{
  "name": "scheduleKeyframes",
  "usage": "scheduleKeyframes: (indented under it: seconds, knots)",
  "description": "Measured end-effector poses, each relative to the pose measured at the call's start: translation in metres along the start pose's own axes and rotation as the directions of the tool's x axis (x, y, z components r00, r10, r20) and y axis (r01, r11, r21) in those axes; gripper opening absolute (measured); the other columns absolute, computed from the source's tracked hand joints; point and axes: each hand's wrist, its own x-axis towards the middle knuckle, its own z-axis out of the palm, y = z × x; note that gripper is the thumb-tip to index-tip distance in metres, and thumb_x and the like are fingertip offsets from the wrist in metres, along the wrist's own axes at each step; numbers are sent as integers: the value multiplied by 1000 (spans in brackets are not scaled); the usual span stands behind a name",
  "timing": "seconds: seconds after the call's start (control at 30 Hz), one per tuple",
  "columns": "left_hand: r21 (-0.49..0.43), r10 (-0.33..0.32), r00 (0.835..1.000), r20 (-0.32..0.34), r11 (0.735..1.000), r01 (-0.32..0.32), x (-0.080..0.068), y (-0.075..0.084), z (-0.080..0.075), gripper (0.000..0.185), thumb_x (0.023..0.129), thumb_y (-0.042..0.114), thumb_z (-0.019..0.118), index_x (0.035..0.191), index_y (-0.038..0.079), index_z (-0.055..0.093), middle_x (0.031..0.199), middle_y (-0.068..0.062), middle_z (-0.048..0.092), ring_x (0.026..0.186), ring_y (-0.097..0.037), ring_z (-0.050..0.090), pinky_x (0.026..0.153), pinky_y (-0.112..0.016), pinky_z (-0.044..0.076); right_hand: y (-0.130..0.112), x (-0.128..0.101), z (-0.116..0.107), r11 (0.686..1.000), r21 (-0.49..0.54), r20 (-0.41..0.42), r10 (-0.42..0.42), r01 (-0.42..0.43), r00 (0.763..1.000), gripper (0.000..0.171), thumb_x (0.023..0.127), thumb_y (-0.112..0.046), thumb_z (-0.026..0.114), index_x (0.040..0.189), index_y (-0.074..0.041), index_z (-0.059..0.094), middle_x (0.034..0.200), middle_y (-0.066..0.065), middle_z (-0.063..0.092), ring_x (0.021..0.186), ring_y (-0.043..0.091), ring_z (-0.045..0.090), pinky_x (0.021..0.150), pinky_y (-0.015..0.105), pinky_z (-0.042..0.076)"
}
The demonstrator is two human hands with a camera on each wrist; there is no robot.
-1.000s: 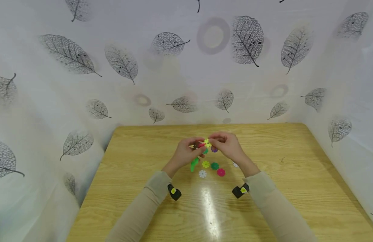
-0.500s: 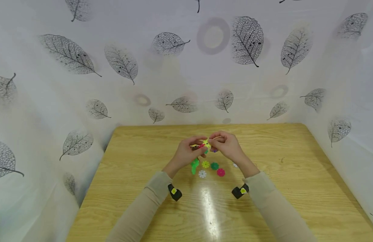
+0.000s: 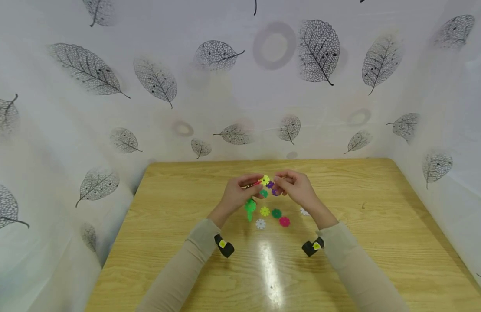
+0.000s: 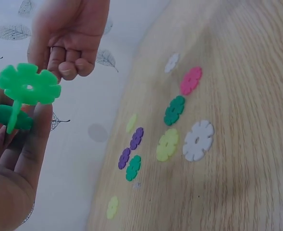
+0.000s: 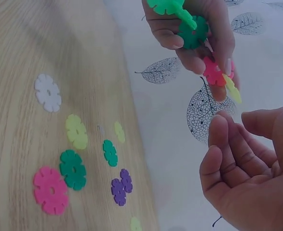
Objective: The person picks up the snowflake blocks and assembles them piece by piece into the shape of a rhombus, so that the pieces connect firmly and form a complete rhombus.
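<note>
My left hand [image 3: 238,195] [image 4: 16,159] [image 5: 199,33] holds a small cluster of joined snowflake discs [image 3: 260,184] above the wooden table [image 3: 178,225]. The cluster has two green discs [image 4: 28,86] [image 5: 191,31], a pink disc [image 5: 213,72] and a yellow disc [image 5: 232,89] at its tip. My right hand [image 3: 296,188] [image 4: 69,33] [image 5: 252,178] hovers just to the right of the cluster, a small gap away. Its fingers are loosely curled and nothing lies in its palm.
Loose discs lie on the table below the hands: a white one [image 3: 260,223] [image 4: 197,140], yellow [image 3: 265,211] [image 4: 167,144], dark green [image 3: 276,213] [image 5: 72,168], pink [image 3: 284,222] [image 5: 50,190], joined purple ones [image 4: 130,147] [image 5: 121,186]. Leaf-print cloth walls surround the table.
My right hand has come off the yellow disc and drawn slightly right, leaving the cluster in my left hand alone. Both hands sit a little higher.
</note>
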Motion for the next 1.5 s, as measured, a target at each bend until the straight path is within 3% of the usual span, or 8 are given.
scheduleKeyframes:
  seconds: [0.13, 0.27, 0.43, 0.57, 0.8, 0.93, 1.27, 1.5]
  knots:
    - [-22, -12, 1000, -3, 1000, 11, 0, -1, -3, 34, 95, 15, 70, 127, 5, 66, 118, -21, 70, 74, -28, 75, 67, -51, 61, 5, -2, 0, 999, -40, 3, 8, -8, 1000, 36, 100, -33, 61, 116, -1, 65, 96, 25, 71, 78, 30, 69, 66, 29, 57]
    - [-49, -23, 1000, 4, 999, 23, 0, -2, -6, 33, 95, 19, 69, 127, 9, 67, 120, -26, 67, 80, -41, 73, 72, -66, 54, 14, -4, 1, 996, -94, 21, 13, -11, 1000, 30, 101, -31, 60, 112, -4, 68, 94, 19, 72, 75, 23, 68, 69, 38, 58]
    - [-36, -26, 1000, -4, 999, 26, 0, -1, -6, 32, 94, 18, 70, 125, 9, 68, 117, -19, 71, 77, -32, 75, 69, -53, 61, 28, -9, 4, 991, -136, 75, 21, -11, 997, 29, 100, -24, 61, 113, 2, 67, 93, 13, 73, 79, 30, 69, 76, 50, 59]
    - [-21, 2, 1000, -3, 1000, -3, 0, 0, -5, 32, 93, 13, 71, 124, 6, 68, 115, -16, 72, 73, -22, 75, 72, -62, 57, 39, -13, 9, 974, -225, 111, 31, -5, 993, 23, 98, -21, 65, 110, -2, 69, 93, 10, 72, 81, 27, 68, 75, 41, 60]
    - [16, 48, 999, -15, 999, -48, 0, 1, -5, 31, 94, 12, 70, 124, 4, 68, 113, -19, 72, 76, -37, 73, 71, -66, 54, 49, -18, 17, 933, -360, 155, 33, 25, 987, 21, 91, -16, 72, 108, -4, 71, 91, 3, 69, 81, 15, 63, 70, 27, 56]
    - [15, 53, 998, -22, 998, -53, -1, 3, -4, 31, 94, 11, 70, 124, 5, 68, 112, -19, 72, 78, -46, 71, 72, -67, 53, 56, -19, 18, 912, -410, 170, 43, 30, 985, 23, 89, -15, 75, 109, -4, 70, 91, 2, 68, 82, 15, 61, 72, 27, 54]
    - [19, 60, 998, -18, 998, -60, -1, 1, -5, 30, 94, 12, 70, 123, 6, 68, 112, -19, 73, 76, -40, 72, 71, -66, 54, 65, -20, 16, 856, -517, 161, 86, 10, 983, 29, 80, -15, 81, 105, -5, 71, 99, 6, 68, 92, 20, 62, 85, 40, 56]
    - [32, 51, 998, -28, 998, -51, -1, 0, -4, 31, 92, 12, 73, 122, 7, 69, 110, -18, 73, 78, -47, 70, 65, -63, 56, 67, -20, 15, 849, -529, 145, 99, -8, 984, 28, 81, -17, 81, 104, -5, 70, 97, 6, 64, 90, 20, 59, 83, 39, 54]
